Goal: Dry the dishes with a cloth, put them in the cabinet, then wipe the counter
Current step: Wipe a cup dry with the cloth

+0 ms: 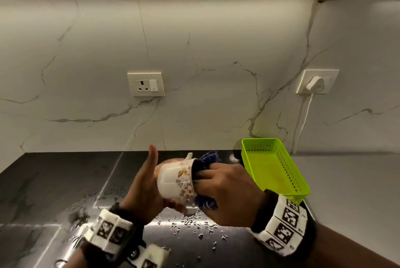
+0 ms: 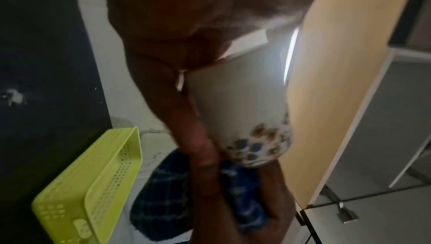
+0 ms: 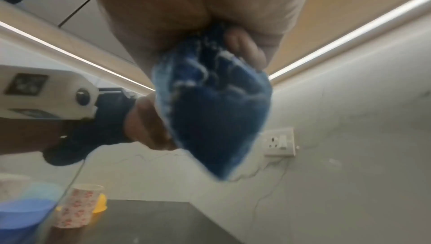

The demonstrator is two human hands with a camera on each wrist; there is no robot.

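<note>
From the head camera, a person stands at a dark stone counter scattered with water droplets. The left hand cradles a white floral teacup on its side above the counter, mouth turned toward the right; the palm presses against the cup's base, the index finger points straight up, and the lower fingers curl under the cup. The right hand bunches a dark blue checked cloth, with some of its fingers pushed with the cloth into the cup's mouth. An empty lime-green plastic basket sits just beside the right hand, against the marble backsplash.

The cup looks like thin ceramic: light, rigid, fragile and probably slick while wet, so a hold round the body and base seems safer than the small handle.

From the left wrist camera, the teacup fills the middle, the left hand's fingers lying along its wall down to the flowered rim. The blue cloth bulges below the rim, and the green basket is near.

From the right wrist camera, the right hand's fingers are curled tight round the wadded cloth, which is soft and hangs loosely. The cup itself is hidden here. Well apart, on the counter, stand a patterned paper cup and a blue bowl.
</note>
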